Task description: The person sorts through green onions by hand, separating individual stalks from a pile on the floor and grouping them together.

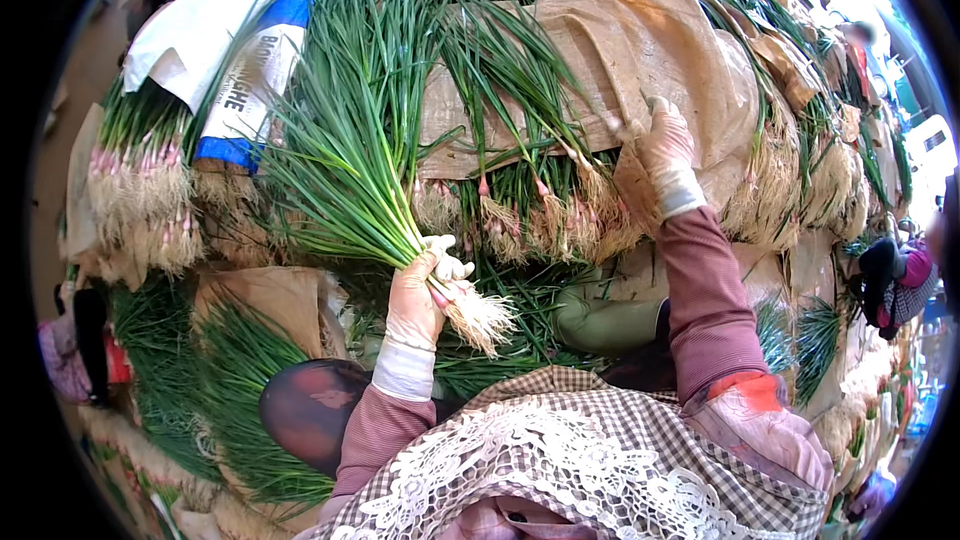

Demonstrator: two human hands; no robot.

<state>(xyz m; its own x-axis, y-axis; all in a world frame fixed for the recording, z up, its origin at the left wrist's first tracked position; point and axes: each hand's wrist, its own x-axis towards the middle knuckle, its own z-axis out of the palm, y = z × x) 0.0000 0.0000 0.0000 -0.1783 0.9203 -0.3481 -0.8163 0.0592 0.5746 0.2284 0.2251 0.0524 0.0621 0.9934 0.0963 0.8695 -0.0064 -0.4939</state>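
My left hand [418, 302], in a pale glove with a white cuff, is closed round a bunch of spring onions [375, 170]. Its long green leaves fan up and away to the left, while the pink bulbs and pale roots stick out below the fingers to the right. My right hand [667, 145], gloved alike, reaches forward over a brown burlap sheet [650, 50]. Its fingers are drawn together at the sheet's near edge; what they grip is not clear. A few loose spring onions [510, 90] lie on the burlap, roots toward me.
Rows of onions with roots outward [145, 180] stand at the left under a white sack [215, 25] and a blue-and-white sack [262, 70]. More root bundles [770, 175] line the right. Loose greens [250, 390] lie beside my knee; a green boot [605, 325] is between my arms. Other people are at the sides.
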